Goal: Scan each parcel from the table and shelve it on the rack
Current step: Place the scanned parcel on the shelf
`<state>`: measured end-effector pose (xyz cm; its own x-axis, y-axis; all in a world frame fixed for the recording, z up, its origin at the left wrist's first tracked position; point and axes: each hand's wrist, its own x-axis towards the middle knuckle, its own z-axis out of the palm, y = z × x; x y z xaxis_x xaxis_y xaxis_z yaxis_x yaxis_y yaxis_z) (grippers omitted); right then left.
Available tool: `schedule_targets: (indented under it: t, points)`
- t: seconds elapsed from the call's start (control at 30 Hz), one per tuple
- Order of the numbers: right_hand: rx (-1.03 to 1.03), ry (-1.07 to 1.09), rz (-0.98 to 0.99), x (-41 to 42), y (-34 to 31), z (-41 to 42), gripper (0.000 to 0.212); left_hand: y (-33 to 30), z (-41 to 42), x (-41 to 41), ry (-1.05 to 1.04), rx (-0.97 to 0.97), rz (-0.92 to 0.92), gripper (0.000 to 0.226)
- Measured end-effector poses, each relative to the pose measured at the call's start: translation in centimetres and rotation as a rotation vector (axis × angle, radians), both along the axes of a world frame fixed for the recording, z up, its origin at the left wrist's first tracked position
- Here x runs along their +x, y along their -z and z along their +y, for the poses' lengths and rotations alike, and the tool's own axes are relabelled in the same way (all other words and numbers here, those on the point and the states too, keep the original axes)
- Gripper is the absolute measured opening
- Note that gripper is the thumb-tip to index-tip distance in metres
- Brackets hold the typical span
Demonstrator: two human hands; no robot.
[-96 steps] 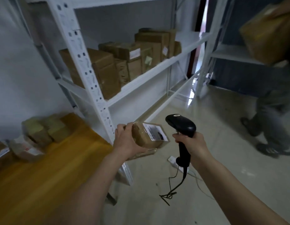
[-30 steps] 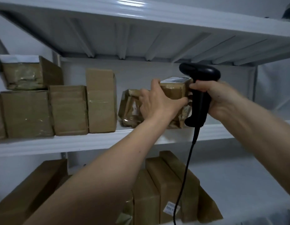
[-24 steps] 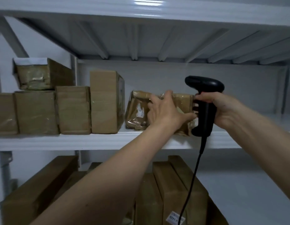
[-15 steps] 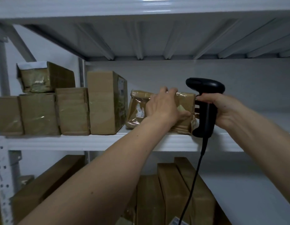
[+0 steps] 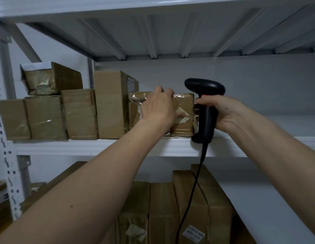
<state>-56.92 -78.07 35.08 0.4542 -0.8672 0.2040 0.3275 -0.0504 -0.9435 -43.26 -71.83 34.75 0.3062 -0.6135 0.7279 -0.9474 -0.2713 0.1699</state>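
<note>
White rack shelf (image 5: pixel 103 147) carries a row of taped brown parcels (image 5: pixel 79 115).

Parcel (image 5: pixel 183 117) on shelf (image 5: pixel 107 147), beside boxes (image 5: pixel 111 106)
</note>
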Motion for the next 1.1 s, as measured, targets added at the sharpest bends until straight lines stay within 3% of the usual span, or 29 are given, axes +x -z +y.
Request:
schedule_targets:
  t: [0.27,0.4,0.6,0.87,1.1]
  points:
    - [-0.039,0.035,0.0,-1.0,1.2,1.7,0.011,0.8,0.2,0.3,0.007,-0.052,-0.02,0.08]
    - [-0.063,0.068,0.002,-2.3,1.8,2.8,0.026,1.1,0.6,0.1,0.031,-0.039,-0.022,0.077]
    - [-0.06,-0.024,-0.062,-3.1,3.6,4.6,0.032,2.2,3.5,0.3,0.06,-0.083,0.001,0.074]
    - [-0.096,-0.225,0.004,0.1,9.5,8.7,0.043,11.7,11.0,4.2,0.035,-0.122,0.375,0.04]
    - [-0.004,-0.369,0.075,5.8,16.1,11.7,0.024,20.3,18.4,9.2,-0.137,-0.08,0.665,0.018]
